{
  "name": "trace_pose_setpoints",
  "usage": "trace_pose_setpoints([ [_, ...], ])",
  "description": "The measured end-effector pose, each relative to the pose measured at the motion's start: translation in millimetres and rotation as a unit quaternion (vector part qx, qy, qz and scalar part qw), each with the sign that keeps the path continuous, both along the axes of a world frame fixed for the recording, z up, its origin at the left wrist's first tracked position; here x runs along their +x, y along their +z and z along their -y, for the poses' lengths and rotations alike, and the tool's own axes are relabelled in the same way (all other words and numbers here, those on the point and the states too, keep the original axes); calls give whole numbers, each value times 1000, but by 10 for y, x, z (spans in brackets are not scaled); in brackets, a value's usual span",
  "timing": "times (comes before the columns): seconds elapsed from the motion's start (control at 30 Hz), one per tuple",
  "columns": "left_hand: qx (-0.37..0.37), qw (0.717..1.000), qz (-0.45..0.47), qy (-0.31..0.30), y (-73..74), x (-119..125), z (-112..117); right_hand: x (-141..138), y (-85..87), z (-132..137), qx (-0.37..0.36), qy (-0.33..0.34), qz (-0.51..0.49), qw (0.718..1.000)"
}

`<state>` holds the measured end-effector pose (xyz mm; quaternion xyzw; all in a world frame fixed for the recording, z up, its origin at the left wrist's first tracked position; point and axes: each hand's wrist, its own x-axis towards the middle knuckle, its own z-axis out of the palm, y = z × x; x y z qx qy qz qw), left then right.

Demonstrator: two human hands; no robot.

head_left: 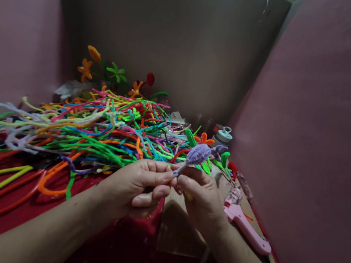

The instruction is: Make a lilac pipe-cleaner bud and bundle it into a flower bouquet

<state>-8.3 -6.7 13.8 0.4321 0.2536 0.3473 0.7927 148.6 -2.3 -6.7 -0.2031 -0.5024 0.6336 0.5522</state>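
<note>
A small purple pipe-cleaner bud (197,153) on a short fuzzy stem is held up in front of me by both hands. My left hand (139,184) pinches the stem's lower end between thumb and forefinger. My right hand (199,194) is closed around the stem just beside it, fingers curled. The two hands touch at the fingertips, above a red cloth-covered table (130,249). Behind them spreads a big tangled heap of pipe cleaners (95,130) in green, orange, pink, blue and yellow.
A pink glue gun (244,224) lies on a brown cardboard piece (176,229) at the right. Finished pipe-cleaner flowers (105,71) stand at the back left, a small capped bottle (223,136) at the back right. Pink walls close both sides.
</note>
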Motion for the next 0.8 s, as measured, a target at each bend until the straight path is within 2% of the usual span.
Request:
trace_pose_setpoints([
  [0.2, -21, 999, 16, -25, -39, 6, -5, -6, -30, -48, -86, 53, -36, 994],
  [0.3, -10, 1000, -11, -21, -19, 15, 5, -6, -48, -68, -105, 63, -45, 991],
  [0.37, 34, 997, -63, 8, 14, 42, 26, -7, -51, -76, -103, 41, -48, 993],
  [0.43, 121, 978, -155, 64, 35, 83, 58, -12, -47, -77, -108, 8, -50, 993],
  [0.47, 184, 955, -212, 99, 32, 105, 75, -17, -43, -73, -113, -7, -51, 992],
  [0.5, 252, 919, -269, 138, 16, 122, 89, -24, -39, -67, -120, -19, -53, 991],
  [0.53, 328, 872, -318, 173, -13, 134, 100, -33, -36, -59, -129, -29, -54, 990],
  [0.6, 460, 758, -396, 237, -95, 137, 106, -55, -30, -40, -145, -41, -59, 987],
  [0.67, 529, 676, -450, 248, -176, 116, 95, -78, -24, -23, -153, -48, -55, 986],
  [0.7, 546, 653, -464, 246, -203, 101, 85, -87, -21, -17, -154, -51, -50, 986],
  [0.73, 556, 642, -468, 243, -217, 86, 76, -95, -17, -12, -150, -54, -46, 986],
  [0.8, 559, 648, -452, 252, -208, 64, 62, -102, -5, -2, -132, -54, -37, 989],
])
